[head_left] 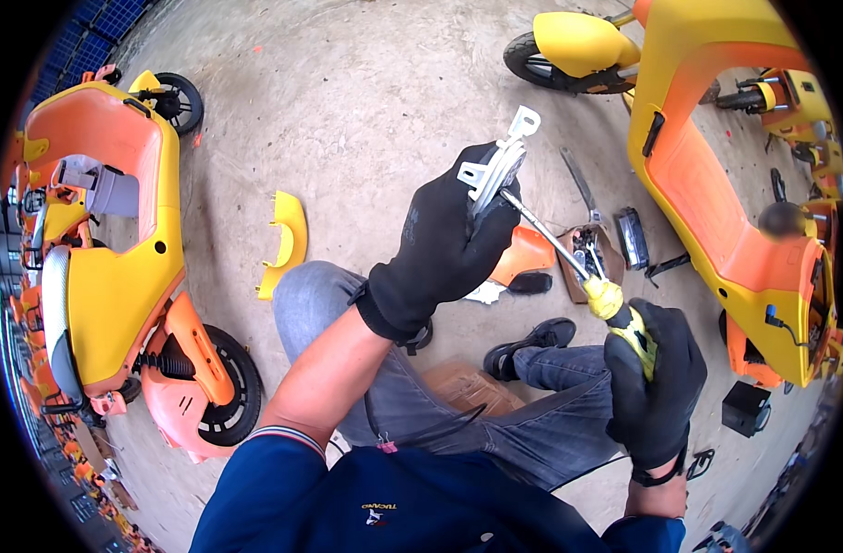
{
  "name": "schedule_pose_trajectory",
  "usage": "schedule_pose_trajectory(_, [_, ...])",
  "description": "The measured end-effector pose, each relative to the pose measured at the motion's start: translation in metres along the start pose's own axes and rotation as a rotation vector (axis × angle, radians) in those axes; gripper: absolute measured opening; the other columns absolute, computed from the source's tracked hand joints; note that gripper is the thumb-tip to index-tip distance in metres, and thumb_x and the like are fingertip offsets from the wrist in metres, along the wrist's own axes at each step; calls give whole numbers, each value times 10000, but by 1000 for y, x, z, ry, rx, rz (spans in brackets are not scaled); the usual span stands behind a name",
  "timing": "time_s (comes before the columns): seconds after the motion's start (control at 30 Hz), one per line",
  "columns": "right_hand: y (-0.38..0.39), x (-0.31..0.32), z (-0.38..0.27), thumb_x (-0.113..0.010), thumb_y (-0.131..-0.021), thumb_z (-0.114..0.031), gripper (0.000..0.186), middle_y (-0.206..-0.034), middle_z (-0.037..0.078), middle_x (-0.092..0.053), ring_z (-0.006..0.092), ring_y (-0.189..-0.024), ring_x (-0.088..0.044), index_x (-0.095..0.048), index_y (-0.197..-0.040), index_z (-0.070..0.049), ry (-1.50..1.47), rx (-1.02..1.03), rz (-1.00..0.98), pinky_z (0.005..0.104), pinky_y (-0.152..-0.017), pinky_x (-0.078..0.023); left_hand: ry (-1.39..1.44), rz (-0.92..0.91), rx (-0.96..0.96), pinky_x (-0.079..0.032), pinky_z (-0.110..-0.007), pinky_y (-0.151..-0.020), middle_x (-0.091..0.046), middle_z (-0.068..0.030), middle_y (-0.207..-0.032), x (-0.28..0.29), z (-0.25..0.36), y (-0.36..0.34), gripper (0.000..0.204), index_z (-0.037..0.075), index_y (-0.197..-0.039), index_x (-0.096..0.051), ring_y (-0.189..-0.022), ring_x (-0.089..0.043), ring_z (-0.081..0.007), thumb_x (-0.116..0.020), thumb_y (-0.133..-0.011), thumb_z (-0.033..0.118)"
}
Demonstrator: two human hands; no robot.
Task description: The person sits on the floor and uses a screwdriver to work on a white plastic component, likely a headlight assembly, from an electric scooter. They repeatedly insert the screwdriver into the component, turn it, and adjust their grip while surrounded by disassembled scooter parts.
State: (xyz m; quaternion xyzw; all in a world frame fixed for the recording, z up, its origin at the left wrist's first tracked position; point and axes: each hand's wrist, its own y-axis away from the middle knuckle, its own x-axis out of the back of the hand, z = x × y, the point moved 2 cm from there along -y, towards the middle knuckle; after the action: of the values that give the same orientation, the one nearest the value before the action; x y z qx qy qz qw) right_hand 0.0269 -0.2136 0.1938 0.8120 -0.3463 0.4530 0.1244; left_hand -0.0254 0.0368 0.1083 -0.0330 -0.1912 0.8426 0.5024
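My left hand (433,241), in a black glove, is closed around a whitish metal bracket (501,164) with slotted tabs and a rounded body. It holds the bracket up above my lap, and the glove hides part of it. In my right hand (663,385), also black-gloved, is a screwdriver (558,243) with yellow wrapping on its handle. Its shaft slants up and leftward, and its tip meets the lower side of the bracket beside my left fingers. Whether the tip sits in a screw is too small to tell.
Yellow-orange scooters (117,230) stand at left and right (656,147). On the concrete lie a curved yellow panel (291,241), an open box of small parts (610,261), an adjustable wrench (580,180), an orange piece (525,256) and a black box (744,407). Cardboard (468,385) lies between my legs.
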Motion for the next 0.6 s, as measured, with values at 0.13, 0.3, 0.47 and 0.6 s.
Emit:
schedule_pose_trajectory(0.13, [-3,8,2,-682,-776,-6,334,-944,99,-587,163,-825,-603,-598,-1099,5,-453,-422,-220,302,-750,-496,-35,-37,46,-481,-256,-644,-651,-74,-910,0,3,2,289,-22,-1122,-601,-708,-591,-99,-571,-919,181])
schedule_pose_trajectory(0.3, [-1,0,-6,-725,-754,-36,338,-925,97,-580,173,-827,-603,-591,-1063,-2,-366,-232,-10,296,-789,-492,13,-7,22,-482,-255,-646,-650,-73,-932,-1,2,0,302,-28,-1132,-597,-733,-596,-104,-571,-914,179])
schedule_pose_trajectory(0.47, [-3,-1,-8,-786,-766,-98,445,-876,141,-644,312,-706,-632,-589,-1150,6,237,199,132,385,-649,-506,-1,-10,3,-486,-264,-662,-651,-70,-939,3,1,-1,311,-31,-1138,-597,-759,-598,-110,-565,-911,180])
schedule_pose_trajectory(0.6, [0,-3,-6,-680,-831,-60,329,-902,171,-616,293,-748,-602,-613,-1141,29,163,147,106,365,-696,-485,-29,-45,41,-511,-315,-708,-654,-99,-906,4,5,0,344,-24,-1204,-572,-761,-636,-183,-569,-884,101])
